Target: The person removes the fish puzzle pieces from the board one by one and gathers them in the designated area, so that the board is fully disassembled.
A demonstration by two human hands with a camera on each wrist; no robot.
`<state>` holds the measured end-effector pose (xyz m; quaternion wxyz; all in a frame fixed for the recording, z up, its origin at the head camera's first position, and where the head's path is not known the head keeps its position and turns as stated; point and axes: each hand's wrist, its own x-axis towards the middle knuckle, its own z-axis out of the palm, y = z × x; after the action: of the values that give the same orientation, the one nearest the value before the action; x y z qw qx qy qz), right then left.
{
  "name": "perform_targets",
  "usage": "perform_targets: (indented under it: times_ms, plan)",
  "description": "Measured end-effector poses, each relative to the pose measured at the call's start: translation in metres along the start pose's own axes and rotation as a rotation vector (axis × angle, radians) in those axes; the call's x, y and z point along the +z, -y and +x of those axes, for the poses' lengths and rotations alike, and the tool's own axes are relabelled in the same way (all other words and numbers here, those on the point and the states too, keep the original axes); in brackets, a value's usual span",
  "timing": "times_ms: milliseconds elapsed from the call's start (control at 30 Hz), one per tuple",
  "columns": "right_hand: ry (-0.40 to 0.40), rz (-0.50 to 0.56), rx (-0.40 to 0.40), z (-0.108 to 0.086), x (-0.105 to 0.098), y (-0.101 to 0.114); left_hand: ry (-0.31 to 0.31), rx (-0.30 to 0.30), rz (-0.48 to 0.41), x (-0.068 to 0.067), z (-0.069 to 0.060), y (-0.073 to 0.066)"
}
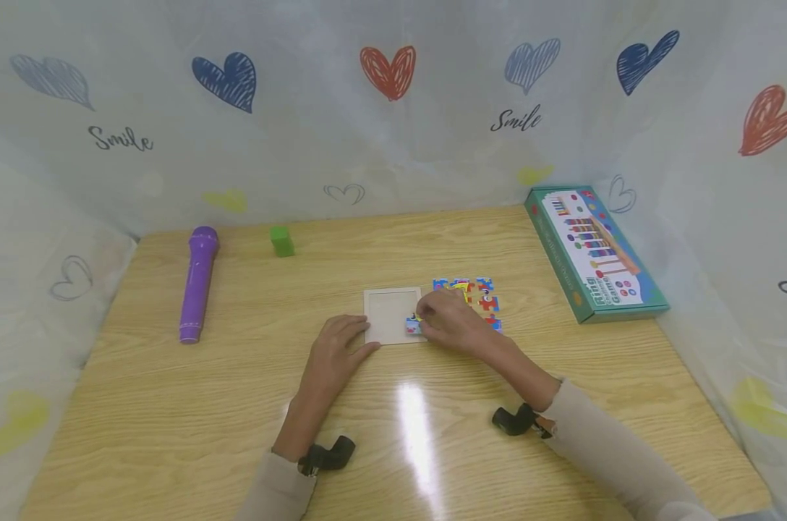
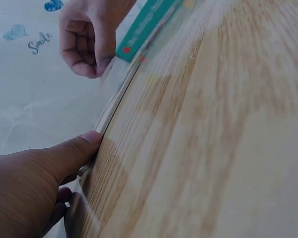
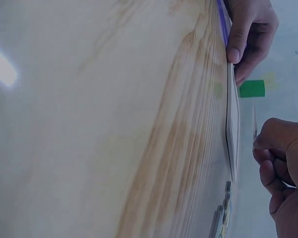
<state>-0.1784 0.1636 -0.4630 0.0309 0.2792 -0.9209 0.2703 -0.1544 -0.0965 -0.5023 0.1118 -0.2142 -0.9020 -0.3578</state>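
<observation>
A small square wooden puzzle tray point(image 1: 393, 291) with a raised rim lies mid-table in the head view. At its lower left corner my left hand point(image 1: 333, 352) holds the edge, thumb on the near side and fingers on the left side. Above the tray's right part, my right hand point(image 1: 455, 318) pinches a blue and yellow puzzle piece point(image 1: 411, 327). That piece appears as a thin edge point(image 3: 255, 119) in the right wrist view, raised off the tray. Several colourful puzzle pieces point(image 1: 487, 302) lie right of the tray, partly hidden by the right hand.
A purple toy microphone point(image 1: 198, 286) lies on the left of the table, with a green block point(image 1: 281, 242) behind and right of it. At the back right lies a green toy box point(image 1: 595, 253). A printed curtain point(image 1: 432, 159) surrounds the table's back and sides.
</observation>
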Motion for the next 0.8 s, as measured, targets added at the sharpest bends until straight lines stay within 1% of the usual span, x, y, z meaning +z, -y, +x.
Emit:
perform_targets:
  times_ms: [267, 500, 800]
  plan:
    - [-0.01, 0.0, 0.011, -0.005, -0.002, -0.004, 0.003, -0.003, -0.009, 0.001, 0.0, 0.0]
    - [-0.024, -0.001, 0.005, -0.009, -0.005, -0.008, 0.006, -0.007, 0.008, 0.001, 0.0, 0.0]
    - [-0.025, 0.005, 0.039, -0.009, -0.01, -0.01, 0.009, -0.016, -0.004, 0.0, 0.0, -0.001]
